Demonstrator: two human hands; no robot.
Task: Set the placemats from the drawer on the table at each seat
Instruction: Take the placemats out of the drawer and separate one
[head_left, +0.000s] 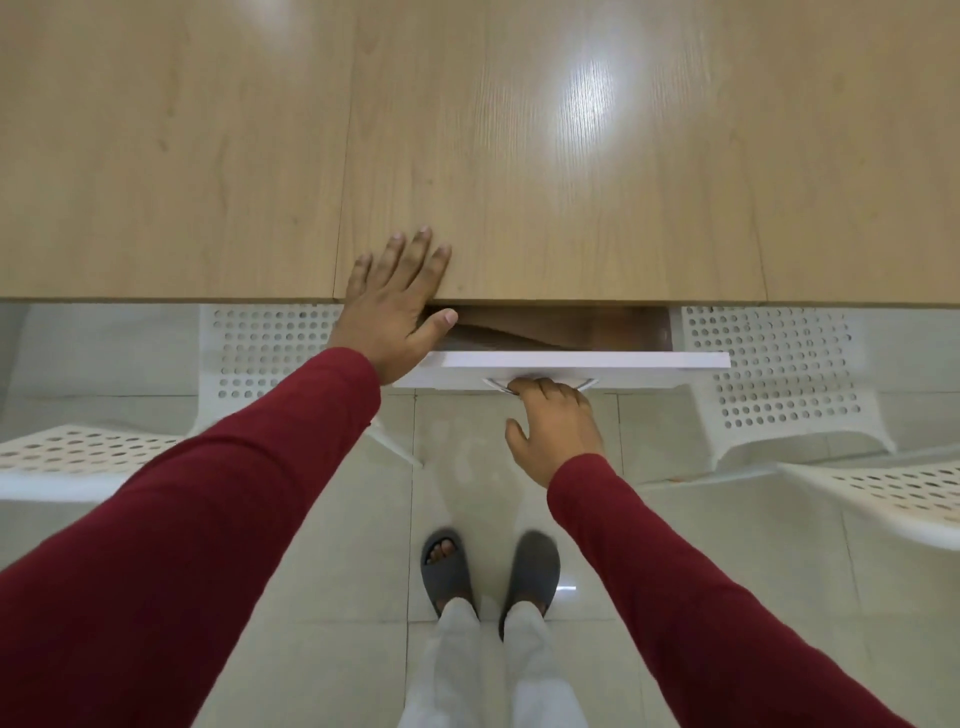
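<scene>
A person stands at a wooden table (519, 156) with its white-fronted drawer (566, 364) slightly open.

Head view: the left hand (397, 301), at about 10 o'clock from the drawer front, lies flat with fingers spread on the table edge, thumb hanging over the drawer gap. The right hand (553, 421), at 6 o'clock from the drawer, has its fingers curled round the metal handle (540, 383). Inside the gap something brown (540, 332) shows; whether it is the placemats cannot be told. White perforated chairs (779, 374) flank the drawer at 3 and 9 o'clock. Grey slippers (447, 566) stand on the tiled floor (363, 519) at 6 o'clock.
</scene>
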